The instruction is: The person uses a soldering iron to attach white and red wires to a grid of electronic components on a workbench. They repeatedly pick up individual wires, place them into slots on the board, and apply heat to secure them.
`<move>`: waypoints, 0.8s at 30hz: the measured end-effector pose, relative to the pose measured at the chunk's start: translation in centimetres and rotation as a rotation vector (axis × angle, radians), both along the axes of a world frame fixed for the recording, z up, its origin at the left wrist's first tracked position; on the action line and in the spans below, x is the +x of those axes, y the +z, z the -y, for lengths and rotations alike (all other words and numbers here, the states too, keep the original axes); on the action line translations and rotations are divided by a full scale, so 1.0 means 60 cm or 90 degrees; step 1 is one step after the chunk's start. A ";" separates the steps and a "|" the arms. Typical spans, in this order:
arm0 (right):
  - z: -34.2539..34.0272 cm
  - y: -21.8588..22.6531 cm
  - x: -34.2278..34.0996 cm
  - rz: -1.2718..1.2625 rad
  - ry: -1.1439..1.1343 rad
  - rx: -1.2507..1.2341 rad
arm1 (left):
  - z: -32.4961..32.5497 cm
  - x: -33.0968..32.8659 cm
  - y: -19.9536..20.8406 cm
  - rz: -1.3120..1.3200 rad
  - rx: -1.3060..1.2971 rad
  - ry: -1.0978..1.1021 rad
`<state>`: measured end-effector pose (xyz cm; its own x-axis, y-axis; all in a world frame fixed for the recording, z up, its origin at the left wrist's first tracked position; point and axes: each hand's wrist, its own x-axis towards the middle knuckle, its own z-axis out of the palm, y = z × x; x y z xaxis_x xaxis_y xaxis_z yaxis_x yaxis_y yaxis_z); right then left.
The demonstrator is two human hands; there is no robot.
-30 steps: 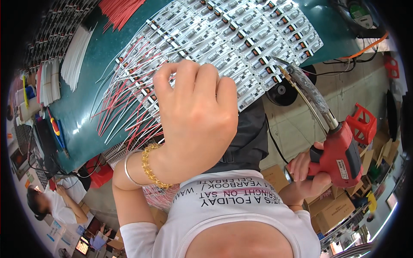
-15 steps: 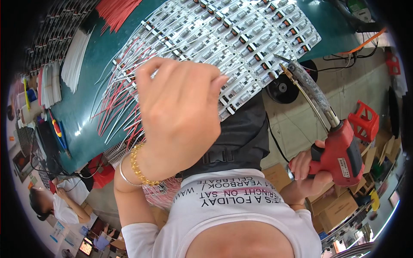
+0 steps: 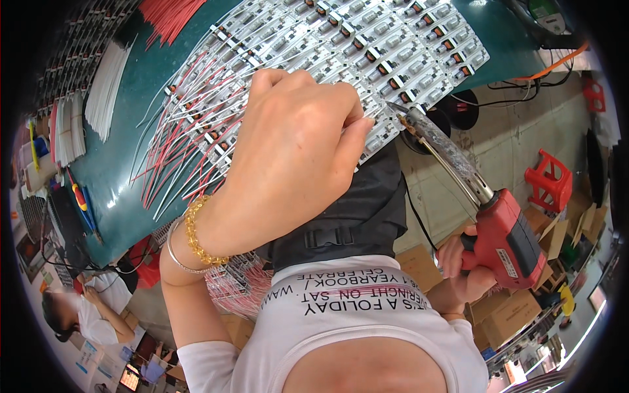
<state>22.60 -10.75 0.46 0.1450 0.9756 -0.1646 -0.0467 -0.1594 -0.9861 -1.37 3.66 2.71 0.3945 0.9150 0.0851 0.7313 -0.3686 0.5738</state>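
Note:
My left hand (image 3: 301, 144) is closed in a pinch over the near part of a large silvery panel of small circuit boards (image 3: 400, 39). What its fingertips hold is hidden behind the hand. My right hand (image 3: 451, 259) grips the handle of a red and black soldering gun (image 3: 508, 239). The gun's long barrel slants up and left, its tip over the panel's near right edge, a short way right of my left thumb. Red and white wires (image 3: 177, 141) fan out from the panel's left side, beside my left wrist.
On the green table (image 3: 121, 173) lie white wires (image 3: 108, 92), red wires (image 3: 171, 16) and a red-yellow screwdriver (image 3: 80, 198). Black reels (image 3: 464, 108) are beyond the barrel. A red stool (image 3: 549, 180) and cardboard boxes (image 3: 508, 318) stand right; another person (image 3: 108, 301) sits lower left.
My left hand has moved right and slightly up over the panel. The soldering gun has shifted left in my right hand, bringing its tip closer to my left hand.

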 end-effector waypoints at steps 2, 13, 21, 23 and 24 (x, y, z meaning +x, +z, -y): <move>0.001 0.000 0.000 -0.017 -0.001 0.002 | 0.000 -0.002 0.000 0.005 0.005 -0.004; 0.007 0.004 0.003 0.054 0.012 0.004 | 0.001 -0.004 -0.001 0.012 0.013 -0.006; -0.004 0.002 -0.002 0.039 0.010 0.023 | 0.001 -0.004 -0.002 0.013 0.010 -0.005; -0.003 -0.002 -0.002 0.022 -0.012 0.030 | 0.001 -0.004 -0.002 0.016 0.013 -0.003; -0.003 -0.003 -0.002 0.023 -0.019 0.039 | 0.000 -0.003 -0.002 0.018 0.014 -0.004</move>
<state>22.46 -10.58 0.26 0.1787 0.9790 -0.0981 -0.0140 -0.0972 -0.9952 -1.52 3.64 2.56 0.3978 0.9100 0.1168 0.7124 -0.3866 0.5856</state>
